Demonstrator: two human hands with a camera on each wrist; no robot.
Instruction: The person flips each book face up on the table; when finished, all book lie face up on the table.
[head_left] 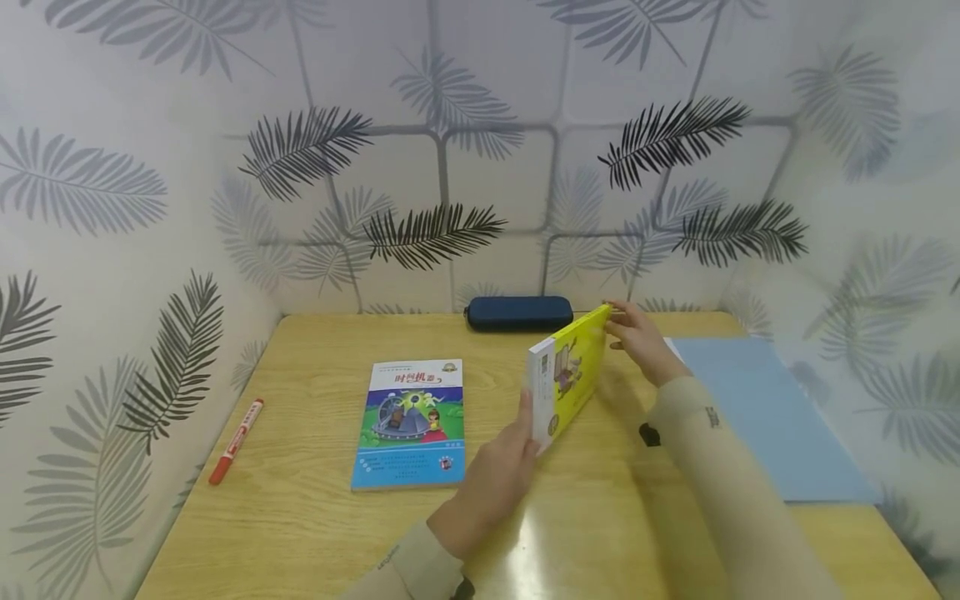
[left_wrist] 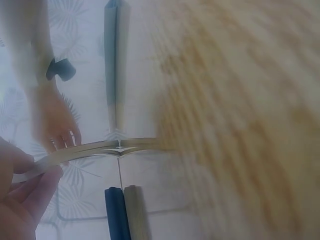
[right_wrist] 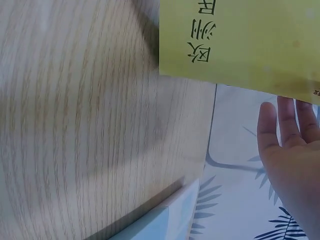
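Lower centre of the head view: the left hand point(head_left: 501, 468) grips the near end of a yellow book point(head_left: 570, 371), thumb up along the white spine edge and the other fingers behind the cover, out of sight. The book stands tilted on its lower edge on the wooden table point(head_left: 300, 517), just right of centre frame, cover facing left; the two-ended hold appears meant to keep it steady while raised off the surface.

Further in, the right hand point(head_left: 639, 337) meets the book's far top corner. Its fingers are fairly straight and lie close together against the cover's edge; in the right wrist view the fingertips point(right_wrist: 280, 112) touch the yellow cover's edge rather than curling round it. Whether the thumb pinches from the other side cannot be told.

Left of centre, a blue-covered book point(head_left: 411, 423) lies flat, face up, well apart from the held one. At far left a red marker point(head_left: 236, 440) lies near the table's edge. At right, a pale blue folder point(head_left: 765, 412) lies flat beneath the right forearm's line.

Farthest, a dark blue pencil case point(head_left: 518, 312) rests against the leaf-patterned wall point(head_left: 480, 167).
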